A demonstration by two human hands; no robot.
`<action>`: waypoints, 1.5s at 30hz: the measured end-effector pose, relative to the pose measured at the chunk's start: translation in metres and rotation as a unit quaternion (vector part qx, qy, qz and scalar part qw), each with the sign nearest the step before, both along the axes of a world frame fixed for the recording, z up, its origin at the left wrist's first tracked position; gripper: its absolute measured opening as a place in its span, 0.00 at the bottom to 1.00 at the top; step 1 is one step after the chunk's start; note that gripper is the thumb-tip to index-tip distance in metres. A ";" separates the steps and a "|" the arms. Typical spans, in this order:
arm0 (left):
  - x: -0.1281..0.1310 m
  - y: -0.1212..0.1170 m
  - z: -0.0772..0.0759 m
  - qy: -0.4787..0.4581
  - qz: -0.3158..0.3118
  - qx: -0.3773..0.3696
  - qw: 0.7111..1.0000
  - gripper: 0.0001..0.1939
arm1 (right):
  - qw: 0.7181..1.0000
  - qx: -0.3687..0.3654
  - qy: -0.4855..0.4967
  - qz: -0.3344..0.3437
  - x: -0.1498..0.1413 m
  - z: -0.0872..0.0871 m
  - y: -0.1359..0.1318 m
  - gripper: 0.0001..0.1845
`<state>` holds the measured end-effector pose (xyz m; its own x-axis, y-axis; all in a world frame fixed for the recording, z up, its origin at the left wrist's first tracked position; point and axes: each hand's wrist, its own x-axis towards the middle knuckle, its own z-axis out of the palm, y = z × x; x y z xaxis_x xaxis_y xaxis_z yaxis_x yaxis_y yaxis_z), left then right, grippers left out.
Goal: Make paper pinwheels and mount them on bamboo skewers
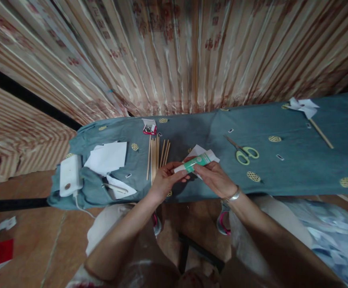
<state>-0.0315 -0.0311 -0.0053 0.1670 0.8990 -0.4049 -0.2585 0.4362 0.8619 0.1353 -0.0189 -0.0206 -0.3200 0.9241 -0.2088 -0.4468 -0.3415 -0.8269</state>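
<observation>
A green and white glue stick [197, 161] lies slantwise between my two hands, above the near part of the cloth-covered table. My left hand [167, 178] is closed round its lower left end. The fingers of my right hand [214, 176] grip it from the right, thumb on the green label. Under and behind the glue stick lies white paper [197, 149], partly hidden by it. Several wooden sticks [154, 154] are laid out just beyond my left hand. To the right of my right hand rest green-handled scissors [242, 151], blades apart.
A small red box of metal pins [149, 127] stands behind the sticks. White paper sheets [110, 157], a cut paper piece [123, 188] and a white power strip [71, 175] occupy the left side. At the far right lies a paper pinwheel [304, 106] on a stick. Curtains [174, 56] hang behind.
</observation>
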 end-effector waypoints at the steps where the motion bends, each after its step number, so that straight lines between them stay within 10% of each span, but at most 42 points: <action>1: 0.000 0.000 -0.001 -0.003 0.007 -0.004 1.000 0.27 | 1.000 -0.006 0.001 -0.005 0.001 -0.001 0.001 0.15; 19: -0.014 0.014 -0.011 0.110 0.040 0.098 0.988 0.22 | 0.988 -0.076 0.051 -0.125 0.021 -0.008 0.021 0.16; 24: -0.072 0.036 -0.008 0.456 0.085 0.274 0.842 0.19 | 0.986 -0.067 0.063 -0.141 0.031 -0.007 0.025 0.16; 31: -0.107 0.056 -0.023 0.716 -0.026 0.249 0.652 0.25 | 0.978 -0.103 0.104 -0.152 0.042 -0.004 0.031 0.19; 41: -0.102 0.051 -0.022 0.719 -0.007 0.250 0.649 0.29 | 0.979 -0.125 0.082 -0.137 0.050 -0.005 0.033 0.18; 45: -0.076 0.036 -0.012 0.666 0.045 0.371 0.645 0.25 | 0.978 -0.115 0.064 -0.164 0.053 -0.008 0.034 0.20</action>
<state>-0.1075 0.0044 -0.0175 0.0497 0.9095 0.4127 0.9323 -0.1905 0.3075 0.1879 0.0153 -0.0283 -0.0517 0.9149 -0.4004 -0.6584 -0.3326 -0.6752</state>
